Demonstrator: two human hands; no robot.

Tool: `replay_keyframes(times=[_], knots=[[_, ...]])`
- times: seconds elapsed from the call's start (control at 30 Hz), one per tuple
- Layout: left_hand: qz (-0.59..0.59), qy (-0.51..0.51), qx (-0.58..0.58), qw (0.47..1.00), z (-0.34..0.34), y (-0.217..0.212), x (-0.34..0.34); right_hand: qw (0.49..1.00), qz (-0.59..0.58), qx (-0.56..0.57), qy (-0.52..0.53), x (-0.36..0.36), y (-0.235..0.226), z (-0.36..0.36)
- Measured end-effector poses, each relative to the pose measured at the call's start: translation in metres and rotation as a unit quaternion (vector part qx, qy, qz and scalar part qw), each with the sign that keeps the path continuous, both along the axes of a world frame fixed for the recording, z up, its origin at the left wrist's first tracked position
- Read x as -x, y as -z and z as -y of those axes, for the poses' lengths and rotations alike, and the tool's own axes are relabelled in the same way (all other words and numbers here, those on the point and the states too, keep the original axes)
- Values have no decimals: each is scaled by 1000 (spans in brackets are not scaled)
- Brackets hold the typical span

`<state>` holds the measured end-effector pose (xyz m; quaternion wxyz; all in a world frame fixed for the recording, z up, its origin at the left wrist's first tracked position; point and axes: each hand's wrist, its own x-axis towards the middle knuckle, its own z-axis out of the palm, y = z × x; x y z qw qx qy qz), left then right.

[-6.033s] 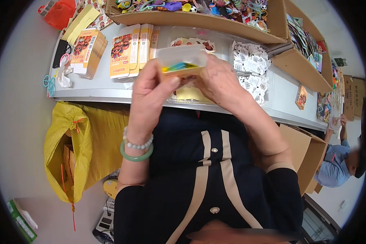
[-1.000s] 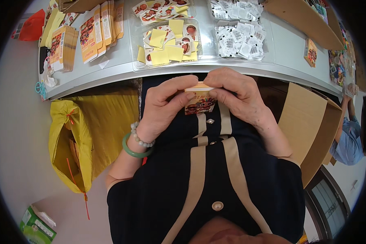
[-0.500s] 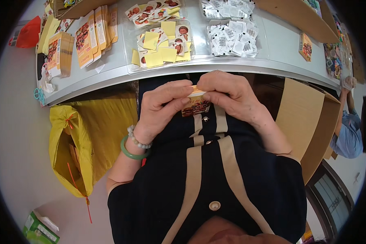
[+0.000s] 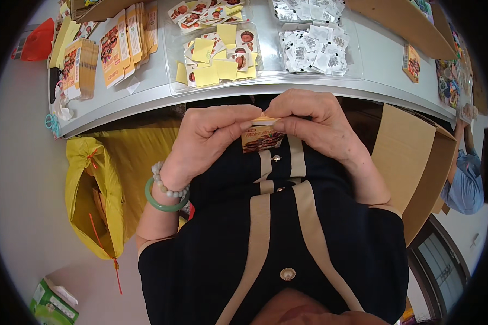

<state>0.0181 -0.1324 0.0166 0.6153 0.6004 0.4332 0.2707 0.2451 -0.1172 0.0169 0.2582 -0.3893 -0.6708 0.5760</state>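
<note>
We pinch a small printed packet [image 4: 261, 138] between our left hand [image 4: 211, 138] and right hand [image 4: 312, 122], just below the table's [image 4: 146, 89] near edge; its top flap seems folded.

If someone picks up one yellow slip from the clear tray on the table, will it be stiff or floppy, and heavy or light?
The yellow slips look thin and flat, so one would probably be light and bend easily. They lie loose and overlapping in the clear tray, so a push would likely slide several together. Lying so flat, one may be hard to lift by its edge.

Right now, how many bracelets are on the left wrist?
2: a pale bead bracelet nearer the left hand, and a green bangle just behind it toward the elbow.
</note>
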Motion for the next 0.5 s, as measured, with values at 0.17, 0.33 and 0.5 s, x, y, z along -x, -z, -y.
replay_keyframes(times=[0.17,0.33,0.5], knots=[[49,-18,68,996,4,9,1,999,11,35,26,-2,4,-1],[40,-4,63,997,6,11,-4,995,4,102,16,-9,4,-7],[17,-11,-18,1000,6,11,-9,971,75,-225,-22,1,-7,-13]])
